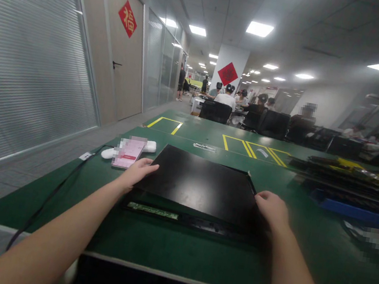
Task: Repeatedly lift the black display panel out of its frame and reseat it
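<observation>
A flat, dark, glossy display panel (201, 180) is in front of me, between my two hands. My left hand (139, 172) grips its left edge, thumb on top and the other fingers mostly out of sight. At the right edge, my right hand (271, 208) is closed the same way, its fingertips hidden by the panel. Along the panel's near side lies a black strip (210, 226) carrying a narrow green circuit board (152, 211). Whether this strip is joined to the panel, I cannot tell.
On the green table (56, 202) a phone (129, 154) rests by white objects at left, with a black cable (58, 188) near. Stacked dark panels (357, 184) and a blue tray edge (362, 214) stand at right. Yellow tape outlines (246, 147) mark the far side. Seated people are beyond.
</observation>
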`<act>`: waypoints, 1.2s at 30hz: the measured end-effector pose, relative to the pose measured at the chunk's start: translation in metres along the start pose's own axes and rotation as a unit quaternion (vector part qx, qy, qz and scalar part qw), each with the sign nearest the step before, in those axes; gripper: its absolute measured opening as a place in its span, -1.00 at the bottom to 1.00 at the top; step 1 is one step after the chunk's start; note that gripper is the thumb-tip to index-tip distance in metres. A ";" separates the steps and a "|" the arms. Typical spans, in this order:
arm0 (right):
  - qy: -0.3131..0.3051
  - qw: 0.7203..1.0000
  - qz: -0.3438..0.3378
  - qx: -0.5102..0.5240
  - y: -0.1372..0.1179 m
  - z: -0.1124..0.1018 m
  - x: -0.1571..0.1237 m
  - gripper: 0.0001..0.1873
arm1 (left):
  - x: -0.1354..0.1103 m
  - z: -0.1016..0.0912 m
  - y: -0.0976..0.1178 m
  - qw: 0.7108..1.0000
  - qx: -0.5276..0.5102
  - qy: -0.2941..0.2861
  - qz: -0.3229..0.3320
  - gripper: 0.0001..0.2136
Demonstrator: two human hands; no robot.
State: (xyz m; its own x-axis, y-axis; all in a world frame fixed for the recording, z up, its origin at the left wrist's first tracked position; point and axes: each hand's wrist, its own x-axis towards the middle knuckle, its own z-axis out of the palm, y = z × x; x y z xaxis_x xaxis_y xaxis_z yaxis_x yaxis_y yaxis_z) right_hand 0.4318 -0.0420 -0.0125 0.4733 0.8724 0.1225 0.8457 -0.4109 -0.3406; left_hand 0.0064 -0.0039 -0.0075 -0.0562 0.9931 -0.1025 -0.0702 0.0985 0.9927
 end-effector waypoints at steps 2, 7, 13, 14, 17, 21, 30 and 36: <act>0.000 1.000 -0.001 0.006 0.001 0.001 0.000 -0.69 | -0.001 0.000 0.001 1.000 -0.004 -0.005 -0.007 -0.75; 0.000 0.999 0.009 0.051 0.007 0.003 0.004 -0.70 | -0.001 0.001 0.004 1.000 -0.013 0.008 -0.028 -0.83; -0.005 0.995 0.016 0.097 0.016 0.006 0.010 -0.71 | 0.003 -0.002 0.002 0.999 -0.008 0.001 -0.035 -0.78; -0.002 0.995 0.015 0.097 0.016 0.007 0.011 -0.71 | 0.003 -0.003 0.002 0.999 -0.009 -0.002 -0.036 -0.77; 0.000 0.995 0.015 0.096 0.017 0.008 0.012 -0.70 | 0.002 -0.003 0.003 0.999 -0.018 -0.009 -0.039 -0.71; -0.004 0.995 0.016 0.094 0.016 0.008 0.011 -0.70 | 0.001 -0.002 0.005 0.999 -0.029 -0.017 -0.039 -0.68; 0.001 0.998 0.001 0.060 0.007 0.003 0.004 -0.73 | -0.003 0.002 0.008 0.999 0.008 0.011 -0.033 -0.69; -0.003 0.998 0.003 0.062 0.005 0.002 0.002 -0.72 | -0.008 0.006 0.013 0.999 0.008 0.025 -0.039 -0.72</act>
State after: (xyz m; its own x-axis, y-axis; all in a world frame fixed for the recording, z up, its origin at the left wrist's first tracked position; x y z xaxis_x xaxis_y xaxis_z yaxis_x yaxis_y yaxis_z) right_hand 0.4363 -0.0417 -0.0158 0.4773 0.8713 0.1145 0.8048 -0.3811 -0.4551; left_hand 0.0118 -0.0102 0.0069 -0.1017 0.9778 -0.1831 -0.0599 0.1777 0.9823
